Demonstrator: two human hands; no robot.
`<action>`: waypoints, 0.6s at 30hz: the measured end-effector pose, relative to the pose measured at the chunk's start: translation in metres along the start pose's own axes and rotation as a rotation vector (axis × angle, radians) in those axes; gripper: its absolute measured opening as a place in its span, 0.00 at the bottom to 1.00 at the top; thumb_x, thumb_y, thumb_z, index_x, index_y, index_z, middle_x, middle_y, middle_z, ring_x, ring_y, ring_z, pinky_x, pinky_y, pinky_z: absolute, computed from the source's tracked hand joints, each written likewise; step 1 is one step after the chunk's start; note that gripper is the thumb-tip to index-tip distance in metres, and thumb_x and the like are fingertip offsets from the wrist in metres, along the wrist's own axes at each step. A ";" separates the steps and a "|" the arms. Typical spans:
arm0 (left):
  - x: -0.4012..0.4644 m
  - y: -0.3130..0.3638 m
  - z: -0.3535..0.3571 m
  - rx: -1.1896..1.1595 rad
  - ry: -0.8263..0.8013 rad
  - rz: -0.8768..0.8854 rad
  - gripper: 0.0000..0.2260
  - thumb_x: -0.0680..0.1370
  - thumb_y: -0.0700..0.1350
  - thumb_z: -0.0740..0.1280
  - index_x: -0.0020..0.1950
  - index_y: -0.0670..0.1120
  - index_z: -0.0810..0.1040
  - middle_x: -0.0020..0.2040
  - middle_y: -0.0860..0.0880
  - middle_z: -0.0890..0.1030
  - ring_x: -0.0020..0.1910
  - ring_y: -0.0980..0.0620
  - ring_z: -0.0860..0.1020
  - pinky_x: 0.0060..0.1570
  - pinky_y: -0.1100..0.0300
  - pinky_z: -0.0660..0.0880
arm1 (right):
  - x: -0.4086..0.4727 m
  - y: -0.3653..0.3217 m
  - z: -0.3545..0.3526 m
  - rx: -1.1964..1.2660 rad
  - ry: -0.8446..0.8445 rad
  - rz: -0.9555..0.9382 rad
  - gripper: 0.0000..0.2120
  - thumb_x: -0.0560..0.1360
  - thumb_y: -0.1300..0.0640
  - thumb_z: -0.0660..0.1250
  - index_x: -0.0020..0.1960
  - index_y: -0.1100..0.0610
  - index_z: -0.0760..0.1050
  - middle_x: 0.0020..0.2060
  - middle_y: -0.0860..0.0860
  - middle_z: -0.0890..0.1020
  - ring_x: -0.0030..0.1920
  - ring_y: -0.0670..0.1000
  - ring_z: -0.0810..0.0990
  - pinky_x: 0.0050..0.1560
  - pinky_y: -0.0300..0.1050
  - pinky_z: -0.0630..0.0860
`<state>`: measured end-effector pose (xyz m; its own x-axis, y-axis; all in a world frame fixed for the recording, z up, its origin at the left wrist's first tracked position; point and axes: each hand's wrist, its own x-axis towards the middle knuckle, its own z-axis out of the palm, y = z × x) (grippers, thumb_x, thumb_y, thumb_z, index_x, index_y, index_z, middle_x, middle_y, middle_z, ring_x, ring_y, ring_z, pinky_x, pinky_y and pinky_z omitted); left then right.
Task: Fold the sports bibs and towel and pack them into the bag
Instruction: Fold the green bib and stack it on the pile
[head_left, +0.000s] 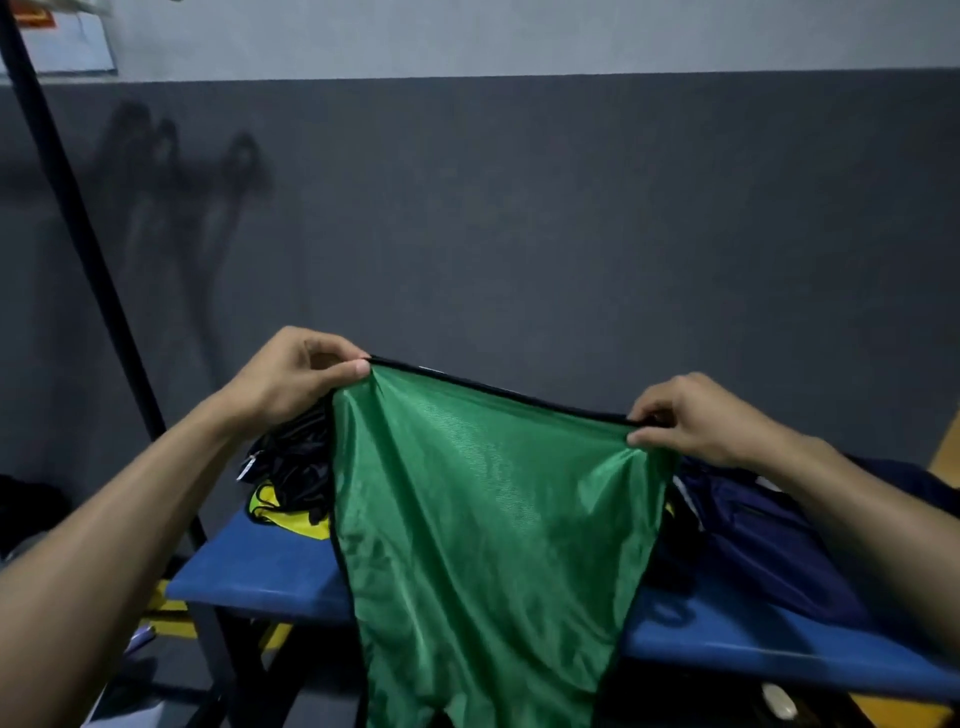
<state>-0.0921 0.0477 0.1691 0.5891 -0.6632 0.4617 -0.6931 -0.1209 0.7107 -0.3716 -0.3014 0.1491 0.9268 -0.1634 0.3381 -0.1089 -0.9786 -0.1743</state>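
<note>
A green mesh bib (483, 519) with black trim hangs stretched in the air in front of me, above the blue bench (260, 571). My left hand (296, 374) pinches its upper left corner between thumb and fingers. My right hand (691, 415) pinches the upper right corner, slightly lower. The bib drapes down past the bench's front edge. Behind it on the left lie a yellow bib (280, 512) and a black bundle of fabric (291, 457). A dark navy bag (769, 540) lies on the bench at the right, partly behind my right forearm.
A dark grey wall rises close behind the bench. A black slanted pole (78, 218) runs from the top left down to the bench's left end. Yellow floor markings show under the bench and at the far right. A pale object (779, 701) lies on the floor.
</note>
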 end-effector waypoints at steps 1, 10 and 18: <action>0.003 -0.002 -0.001 0.045 0.031 0.003 0.03 0.76 0.44 0.74 0.46 0.46 0.86 0.42 0.52 0.87 0.41 0.61 0.82 0.46 0.69 0.75 | -0.005 0.000 0.004 -0.021 -0.023 -0.018 0.05 0.74 0.50 0.77 0.45 0.50 0.85 0.39 0.39 0.83 0.41 0.37 0.80 0.42 0.38 0.75; 0.000 -0.004 0.009 0.504 -0.001 0.211 0.05 0.77 0.42 0.74 0.53 0.46 0.86 0.48 0.53 0.85 0.47 0.54 0.82 0.46 0.64 0.73 | -0.009 0.007 -0.005 0.050 -0.059 0.202 0.09 0.73 0.55 0.78 0.39 0.43 0.83 0.36 0.36 0.85 0.40 0.33 0.81 0.41 0.27 0.72; -0.005 -0.004 -0.003 0.493 -0.031 0.122 0.07 0.69 0.49 0.81 0.38 0.56 0.84 0.35 0.64 0.83 0.39 0.68 0.81 0.38 0.76 0.72 | -0.005 0.006 -0.016 0.134 -0.044 0.314 0.17 0.72 0.67 0.75 0.37 0.45 0.85 0.33 0.38 0.85 0.35 0.34 0.81 0.39 0.25 0.73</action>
<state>-0.0913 0.0541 0.1658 0.4840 -0.7148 0.5047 -0.8743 -0.3706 0.3135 -0.3829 -0.3079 0.1606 0.8707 -0.4454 0.2086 -0.3456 -0.8559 -0.3848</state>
